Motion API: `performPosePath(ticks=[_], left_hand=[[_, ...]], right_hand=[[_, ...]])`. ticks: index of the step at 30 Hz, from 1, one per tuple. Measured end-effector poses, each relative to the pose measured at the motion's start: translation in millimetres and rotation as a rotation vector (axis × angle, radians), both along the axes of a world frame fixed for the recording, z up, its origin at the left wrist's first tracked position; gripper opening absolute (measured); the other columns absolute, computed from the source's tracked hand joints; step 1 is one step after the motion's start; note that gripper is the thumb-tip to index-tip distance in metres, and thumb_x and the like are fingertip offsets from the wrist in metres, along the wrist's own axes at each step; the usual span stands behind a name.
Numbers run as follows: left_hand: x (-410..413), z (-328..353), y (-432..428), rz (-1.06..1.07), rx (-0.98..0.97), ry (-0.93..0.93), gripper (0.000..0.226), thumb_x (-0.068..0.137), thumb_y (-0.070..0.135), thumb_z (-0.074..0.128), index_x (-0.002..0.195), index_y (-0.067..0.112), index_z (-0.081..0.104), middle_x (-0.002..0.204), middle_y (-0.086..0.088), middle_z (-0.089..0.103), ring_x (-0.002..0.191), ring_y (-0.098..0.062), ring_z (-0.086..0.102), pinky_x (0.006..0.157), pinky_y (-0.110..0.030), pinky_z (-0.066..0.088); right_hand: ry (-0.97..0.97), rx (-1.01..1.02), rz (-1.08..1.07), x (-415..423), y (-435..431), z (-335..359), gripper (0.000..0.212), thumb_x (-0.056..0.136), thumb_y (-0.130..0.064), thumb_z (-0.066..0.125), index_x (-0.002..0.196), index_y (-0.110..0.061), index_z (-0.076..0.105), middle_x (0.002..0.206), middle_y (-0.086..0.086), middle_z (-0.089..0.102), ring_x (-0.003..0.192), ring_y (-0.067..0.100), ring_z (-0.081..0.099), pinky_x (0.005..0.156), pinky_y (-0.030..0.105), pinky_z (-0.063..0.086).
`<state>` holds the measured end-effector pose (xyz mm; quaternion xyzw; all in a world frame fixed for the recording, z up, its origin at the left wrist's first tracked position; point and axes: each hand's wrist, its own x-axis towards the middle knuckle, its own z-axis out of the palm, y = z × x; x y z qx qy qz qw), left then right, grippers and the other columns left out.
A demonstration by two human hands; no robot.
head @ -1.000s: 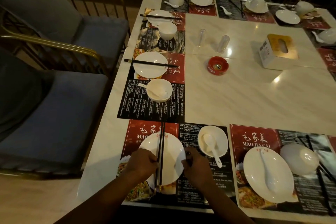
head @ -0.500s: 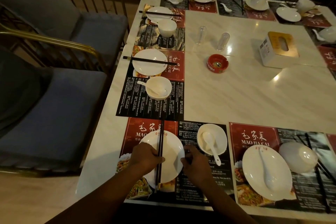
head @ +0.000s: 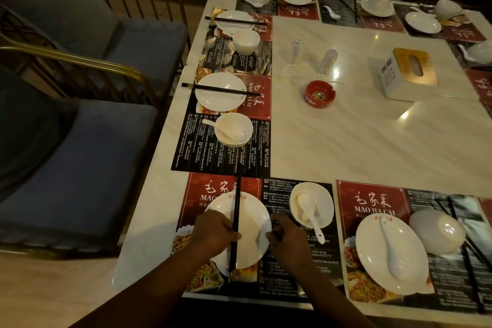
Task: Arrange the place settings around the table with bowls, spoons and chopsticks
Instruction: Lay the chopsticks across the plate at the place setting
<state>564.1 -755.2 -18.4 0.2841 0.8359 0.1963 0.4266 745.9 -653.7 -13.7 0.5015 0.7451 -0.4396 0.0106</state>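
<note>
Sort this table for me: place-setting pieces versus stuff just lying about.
Job in hand: plate, chopsticks lying across it, bowl, spoon in the bowl.

Lying about: red ashtray, tissue box, two clear containers.

On the table [head: 372, 146] middle: wide bare marble, open reach. Obstacles there: red ashtray [head: 319, 94], two clear glasses [head: 296, 52], tissue box [head: 408, 74]. Left edge crowded with settings [head: 221, 102]. The near plate [head: 253, 245] and bowl [head: 326, 194] leave a narrow gap, filled by the right hand [head: 288, 243]. The chopsticks [head: 236, 200] lie across that plate, sticking past both rims. Two chairs [head: 80, 168] sit close along the left side.
</note>
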Motion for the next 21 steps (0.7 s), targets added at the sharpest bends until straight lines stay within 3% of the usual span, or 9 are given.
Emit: performPosePath(ticks=[2, 7, 11, 18, 21], left_hand=[[-0.3, 0.5, 0.1, 0.0, -0.004, 0.005, 0.027, 0.072, 0.033, 0.086, 0.093, 0.018, 0.079, 0.089, 0.005, 0.076, 0.082, -0.009, 0.07, 0.088, -0.033, 0.059], [-0.9, 1.0, 0.3, -0.001, -0.011, 0.001, 0.027, 0.071, 0.033, 0.087, 0.093, 0.019, 0.079, 0.092, 0.006, 0.075, 0.086, -0.008, 0.069, 0.09, -0.034, 0.058], [-0.7, 1.0, 0.4, -0.005, -0.01, 0.0, 0.028, 0.072, 0.034, 0.086, 0.094, 0.019, 0.079, 0.094, 0.006, 0.075, 0.087, -0.009, 0.068, 0.091, -0.034, 0.057], [-2.4, 6.5, -0.3, 0.002, 0.012, 0.023, 0.026, 0.075, 0.031, 0.084, 0.096, 0.016, 0.078, 0.095, 0.005, 0.074, 0.089, -0.008, 0.068, 0.093, -0.031, 0.055], [-12.2, 8.6, -7.5, 0.047, 0.083, 0.121, 0.019, 0.079, 0.032, 0.081, 0.094, 0.02, 0.077, 0.089, 0.007, 0.074, 0.083, -0.007, 0.069, 0.089, -0.032, 0.057]], right_hand=[[-0.004, 0.005, -0.001, 0.1, -0.4, 0.1, 0.041, 0.09, -0.013, 0.069, 0.126, -0.026, 0.058, 0.098, -0.012, 0.066, 0.085, -0.002, 0.057, 0.069, 0.007, 0.04], [-0.002, 0.011, 0.0, -0.5, -0.7, 1.3, 0.042, 0.089, -0.013, 0.07, 0.128, -0.025, 0.057, 0.109, -0.005, 0.07, 0.089, -0.002, 0.056, 0.067, 0.005, 0.04], [0.002, 0.017, 0.003, 0.2, -0.9, 1.2, 0.042, 0.088, -0.013, 0.07, 0.126, -0.025, 0.058, 0.093, -0.015, 0.063, 0.084, -0.003, 0.056, 0.069, 0.006, 0.04], [0.002, 0.014, 0.01, -0.2, -1.5, 0.8, 0.04, 0.088, -0.014, 0.071, 0.124, -0.027, 0.058, 0.085, -0.019, 0.059, 0.082, -0.003, 0.058, 0.068, 0.008, 0.043], [0.007, 0.012, 0.013, -1.2, -2.2, -0.1, 0.039, 0.088, -0.013, 0.071, 0.123, -0.027, 0.059, 0.085, -0.019, 0.059, 0.085, -0.002, 0.059, 0.068, 0.006, 0.041]])
